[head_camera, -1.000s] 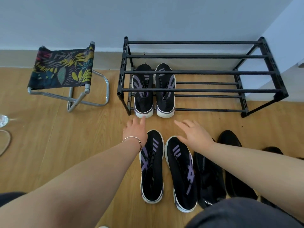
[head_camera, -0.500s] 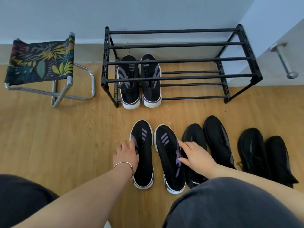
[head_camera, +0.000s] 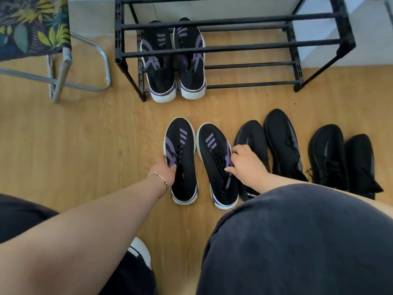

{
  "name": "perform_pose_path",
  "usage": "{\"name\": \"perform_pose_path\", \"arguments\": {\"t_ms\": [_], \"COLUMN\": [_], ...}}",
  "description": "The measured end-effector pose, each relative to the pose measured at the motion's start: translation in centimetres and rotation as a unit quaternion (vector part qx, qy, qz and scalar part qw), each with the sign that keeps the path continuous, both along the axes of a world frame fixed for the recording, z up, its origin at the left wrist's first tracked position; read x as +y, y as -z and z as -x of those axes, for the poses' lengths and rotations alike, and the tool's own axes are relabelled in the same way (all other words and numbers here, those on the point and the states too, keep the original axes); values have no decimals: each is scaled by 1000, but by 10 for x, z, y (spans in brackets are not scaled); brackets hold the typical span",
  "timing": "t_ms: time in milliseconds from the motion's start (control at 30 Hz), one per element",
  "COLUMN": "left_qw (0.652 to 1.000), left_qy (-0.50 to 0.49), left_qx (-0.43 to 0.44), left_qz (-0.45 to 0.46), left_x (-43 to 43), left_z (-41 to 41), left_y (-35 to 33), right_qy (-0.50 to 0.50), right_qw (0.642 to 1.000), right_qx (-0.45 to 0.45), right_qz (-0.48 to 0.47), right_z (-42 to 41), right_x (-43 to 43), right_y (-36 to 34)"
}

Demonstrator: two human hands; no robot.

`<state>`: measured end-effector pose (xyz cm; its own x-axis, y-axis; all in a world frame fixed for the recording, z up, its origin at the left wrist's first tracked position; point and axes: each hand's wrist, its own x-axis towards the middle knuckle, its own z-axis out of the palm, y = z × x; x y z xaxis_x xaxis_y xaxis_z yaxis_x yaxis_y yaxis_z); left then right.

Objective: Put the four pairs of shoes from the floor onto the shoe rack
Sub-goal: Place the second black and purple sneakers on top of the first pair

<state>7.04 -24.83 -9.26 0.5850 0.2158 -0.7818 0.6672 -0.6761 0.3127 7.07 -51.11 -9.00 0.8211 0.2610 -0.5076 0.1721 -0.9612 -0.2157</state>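
Seemingly light and soft-knitted, the purple-striped pair (head_camera: 200,160) lay on the floor at 6 o'clock of the shoe rack (head_camera: 234,47). Left hand (head_camera: 165,169) and right hand (head_camera: 246,165) curled narrowly over each collar, the firmest hold.

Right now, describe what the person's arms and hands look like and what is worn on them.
Both forearms are bare, with no sleeves in view. The left hand has a thin metal bangle around the wrist, a slim wire-like ring with a small clasp. The right hand shows no jewellery, watch or glove. No rings can be made out on the fingers of either hand.
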Motion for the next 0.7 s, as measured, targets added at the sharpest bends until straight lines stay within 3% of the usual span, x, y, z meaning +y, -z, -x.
{"name": "perform_pose_path", "arguments": {"t_ms": [200, 367, 700], "left_qw": [996, 987, 989], "left_qy": [-79, -136, -124], "left_qx": [-11, -38, -77], "left_qz": [48, 72, 37], "left_x": [7, 7, 15], "left_z": [3, -4, -45], "left_y": [10, 13, 5], "right_qy": [34, 107, 220], "right_qw": [999, 990, 962], "right_qx": [11, 19, 11], "right_qz": [-13, -90, -162], "right_z": [0, -4, -42], "right_x": [8, 16, 20], "right_y": [0, -3, 0]}}
